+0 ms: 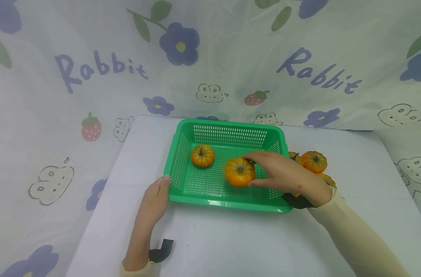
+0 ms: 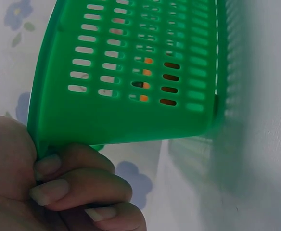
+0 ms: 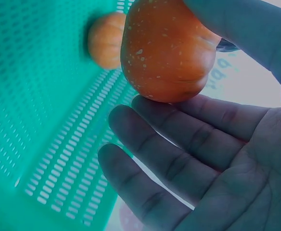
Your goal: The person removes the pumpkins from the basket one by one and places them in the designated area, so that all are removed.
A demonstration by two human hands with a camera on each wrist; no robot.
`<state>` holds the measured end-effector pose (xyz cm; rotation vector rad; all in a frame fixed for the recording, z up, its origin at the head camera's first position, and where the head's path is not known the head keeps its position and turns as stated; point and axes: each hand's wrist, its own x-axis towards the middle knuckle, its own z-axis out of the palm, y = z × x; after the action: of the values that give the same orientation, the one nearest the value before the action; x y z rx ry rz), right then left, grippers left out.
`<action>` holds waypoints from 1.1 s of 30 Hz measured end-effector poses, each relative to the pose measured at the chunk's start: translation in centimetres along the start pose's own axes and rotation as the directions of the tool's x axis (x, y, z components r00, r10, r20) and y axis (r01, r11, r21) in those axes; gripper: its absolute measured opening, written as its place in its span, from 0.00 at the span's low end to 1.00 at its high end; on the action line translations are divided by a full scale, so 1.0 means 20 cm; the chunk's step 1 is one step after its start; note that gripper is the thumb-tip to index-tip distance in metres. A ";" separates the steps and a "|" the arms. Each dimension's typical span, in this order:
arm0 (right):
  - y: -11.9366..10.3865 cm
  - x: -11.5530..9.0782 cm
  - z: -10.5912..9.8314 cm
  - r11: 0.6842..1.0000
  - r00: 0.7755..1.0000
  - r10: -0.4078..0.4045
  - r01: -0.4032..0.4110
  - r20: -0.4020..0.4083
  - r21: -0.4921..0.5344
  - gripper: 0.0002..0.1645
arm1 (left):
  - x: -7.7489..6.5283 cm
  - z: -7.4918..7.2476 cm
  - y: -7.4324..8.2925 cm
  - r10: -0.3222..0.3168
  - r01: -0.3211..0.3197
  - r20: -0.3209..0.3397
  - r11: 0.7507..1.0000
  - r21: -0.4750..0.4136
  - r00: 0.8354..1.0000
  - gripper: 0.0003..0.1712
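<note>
A green plastic basket (image 1: 228, 205) with slotted walls stands in front of me. My left hand (image 1: 153, 202) grips its rim at the near left corner; in the left wrist view the fingers (image 2: 83, 190) curl beneath the lip. Over the right half of the basket, my right hand (image 1: 279, 171) holds a small orange pumpkin (image 1: 240, 173) between thumb and fingers. The right wrist view shows this pumpkin (image 3: 169, 53) against the upper fingers, while the lower fingers are stretched out away from it. Another small pumpkin (image 1: 202, 156) sits inside the basket, to the left.
Several more small pumpkins (image 1: 314, 161) lie close together just right of the basket, partly hidden by my right hand and forearm. Everything stands on a white-covered table (image 1: 203, 242). Behind it hangs a curtain (image 1: 231, 50) printed with flowers and rabbits.
</note>
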<state>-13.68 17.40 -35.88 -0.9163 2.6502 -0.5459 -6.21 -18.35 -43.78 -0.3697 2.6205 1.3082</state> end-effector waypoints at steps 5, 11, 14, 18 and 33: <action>0.06 -0.11 -0.01 0.998 0.998 0.046 -0.044 -0.045 0.040 0.46 | 0.00 0.00 0.01 -0.003 0.003 0.006 1.000 -0.004 1.000 0.33; 0.13 -0.24 -0.02 0.991 0.990 0.104 -0.096 -0.099 0.089 0.48 | 0.00 0.00 0.01 0.001 -0.001 0.001 1.000 0.009 1.000 0.34; 0.16 -0.29 -0.03 0.984 0.984 0.141 -0.127 -0.112 0.124 0.48 | 0.00 0.00 0.01 0.005 -0.005 -0.002 1.000 0.016 1.000 0.35; 0.18 -0.36 -0.02 0.969 0.974 0.187 -0.161 -0.130 0.185 0.49 | 0.00 0.00 0.00 0.003 -0.003 -0.007 1.000 0.017 1.000 0.35; 0.27 -0.57 0.01 0.919 0.913 0.346 -0.283 -0.215 0.274 0.49 | -0.01 -0.01 0.02 -0.005 0.005 0.007 1.000 0.020 1.000 0.37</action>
<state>-7.81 28.44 -36.84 -0.3514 2.7981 -0.9286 -6.14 -18.24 -43.39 -0.3677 2.6237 1.2782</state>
